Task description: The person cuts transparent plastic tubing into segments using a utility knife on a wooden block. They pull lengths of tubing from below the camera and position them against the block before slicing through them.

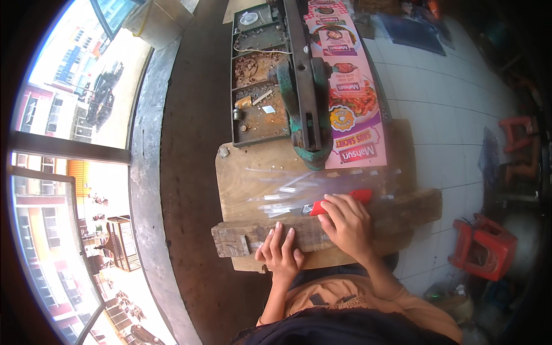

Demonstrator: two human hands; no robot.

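My right hand (350,225) grips a red utility knife (318,208); its grey end points left, and part of its body lies under my fingers. My left hand (281,250) rests on a thick, rough wooden beam (322,233), fingers stretched out and slightly apart, holding nothing. Just beyond the beam, clear plastic strips (282,201) lie scattered over a wooden board (236,187). Behind them stands a green, worn metal lever tool (313,155) with a long dark arm running away from me.
A compartmented metal tray (253,141) with small loose parts sits left of the lever tool. To its right lies a pink printed sheet (356,86). Red plastic stools (486,250) stand on the white tiled floor (448,172). A window ledge (152,190) runs along the left.
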